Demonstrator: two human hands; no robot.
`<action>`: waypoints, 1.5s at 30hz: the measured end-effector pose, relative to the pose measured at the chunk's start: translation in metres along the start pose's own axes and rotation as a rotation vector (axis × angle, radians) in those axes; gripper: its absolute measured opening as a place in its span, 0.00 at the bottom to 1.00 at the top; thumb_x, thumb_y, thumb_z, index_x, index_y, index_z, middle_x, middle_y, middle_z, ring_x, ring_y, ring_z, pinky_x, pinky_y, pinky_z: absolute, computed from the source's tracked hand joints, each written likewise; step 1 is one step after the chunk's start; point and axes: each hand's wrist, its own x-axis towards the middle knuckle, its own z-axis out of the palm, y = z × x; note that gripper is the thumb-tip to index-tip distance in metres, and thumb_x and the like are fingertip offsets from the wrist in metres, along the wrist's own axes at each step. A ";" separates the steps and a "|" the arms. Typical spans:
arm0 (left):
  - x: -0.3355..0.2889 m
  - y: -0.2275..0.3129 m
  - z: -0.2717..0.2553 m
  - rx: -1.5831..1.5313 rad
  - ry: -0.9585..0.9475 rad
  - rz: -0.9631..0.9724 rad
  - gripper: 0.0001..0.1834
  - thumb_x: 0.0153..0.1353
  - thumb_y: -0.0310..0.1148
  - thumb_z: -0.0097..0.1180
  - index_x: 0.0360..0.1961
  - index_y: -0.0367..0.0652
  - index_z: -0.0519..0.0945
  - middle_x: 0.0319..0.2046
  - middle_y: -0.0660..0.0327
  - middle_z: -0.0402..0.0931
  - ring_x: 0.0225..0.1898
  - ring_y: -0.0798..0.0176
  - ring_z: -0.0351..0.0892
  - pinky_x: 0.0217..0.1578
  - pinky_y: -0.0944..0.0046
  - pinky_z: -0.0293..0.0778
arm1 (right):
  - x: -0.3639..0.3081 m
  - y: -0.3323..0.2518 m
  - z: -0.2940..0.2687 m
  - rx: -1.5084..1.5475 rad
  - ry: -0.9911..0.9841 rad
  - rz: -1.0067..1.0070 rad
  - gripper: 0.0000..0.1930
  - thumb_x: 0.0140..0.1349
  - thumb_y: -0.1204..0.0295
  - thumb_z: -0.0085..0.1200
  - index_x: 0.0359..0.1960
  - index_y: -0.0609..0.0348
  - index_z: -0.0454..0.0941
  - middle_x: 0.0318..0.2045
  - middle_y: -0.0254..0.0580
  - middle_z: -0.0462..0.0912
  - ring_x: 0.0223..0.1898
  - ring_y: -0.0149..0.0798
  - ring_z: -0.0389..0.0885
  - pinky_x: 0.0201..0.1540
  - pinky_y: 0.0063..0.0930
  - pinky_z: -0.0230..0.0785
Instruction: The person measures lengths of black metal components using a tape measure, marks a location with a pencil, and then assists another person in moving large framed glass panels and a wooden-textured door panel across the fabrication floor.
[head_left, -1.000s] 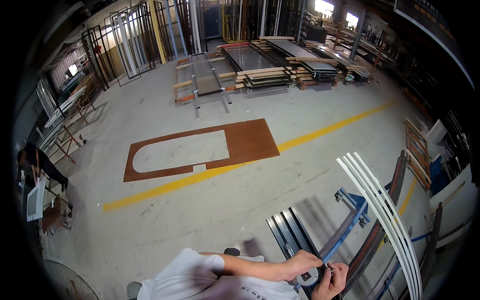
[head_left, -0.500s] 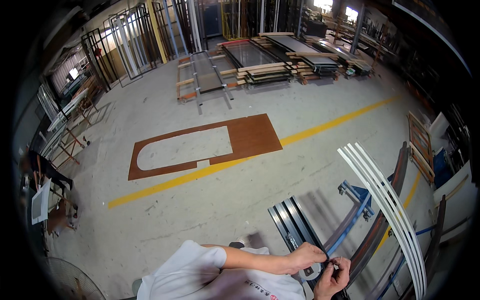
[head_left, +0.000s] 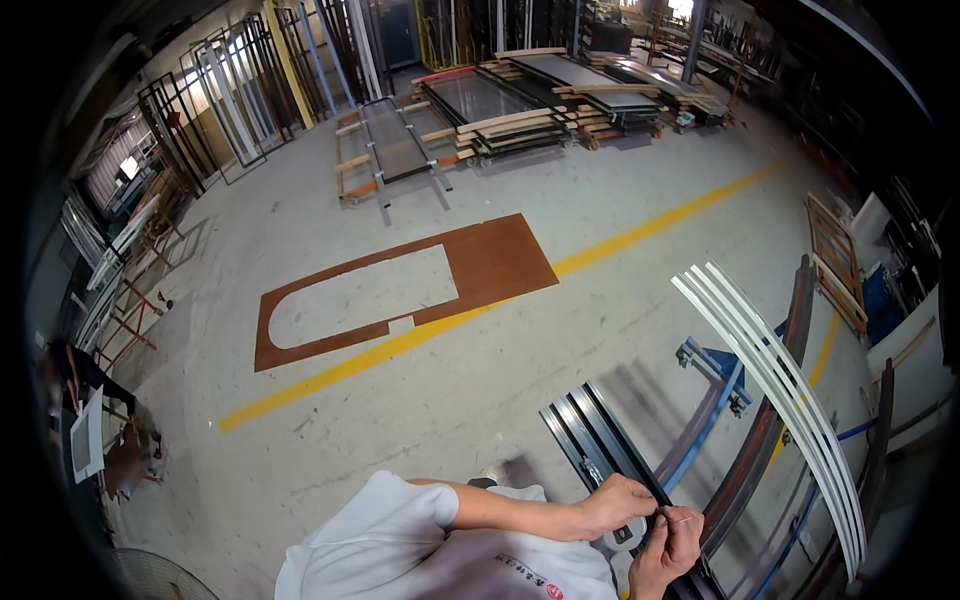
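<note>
Dark metal profiles (head_left: 590,425) with long grooves extend away from me at the lower right. Over them my left hand (head_left: 612,503) reaches across from the left, its thumb and fingers pinched together. My right hand (head_left: 668,548) is closed just beside it, fingertips almost meeting the left ones. A thin, pale sliver shows at the right fingertips; whatever the fingers grip is too small to name. Under my left hand lies a pale, round-ended plate (head_left: 627,535) with a dark middle. A small metal fitting (head_left: 592,470) sits on the profiles beyond that hand.
Long white strips (head_left: 780,390) curve past on the right, above a blue wheeled stand (head_left: 715,360). On the floor ahead lies a brown cut-out sheet (head_left: 505,260) across a yellow line (head_left: 650,245). Framed panels (head_left: 480,100) are stacked farther back. A person (head_left: 85,375) stands far left.
The whole view has shifted slightly as my head moved. Both hands stay over the profiles, fingertips still close together, with only small finger movement.
</note>
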 end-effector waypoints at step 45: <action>-0.032 0.054 -0.028 -0.093 -0.125 0.032 0.13 0.62 0.26 0.48 0.38 0.30 0.84 0.33 0.62 0.82 0.33 0.73 0.77 0.34 0.72 0.73 | -0.008 0.002 0.021 0.162 0.255 0.073 0.08 0.52 0.87 0.60 0.34 0.68 0.77 0.32 0.53 0.84 0.32 0.45 0.85 0.37 0.31 0.76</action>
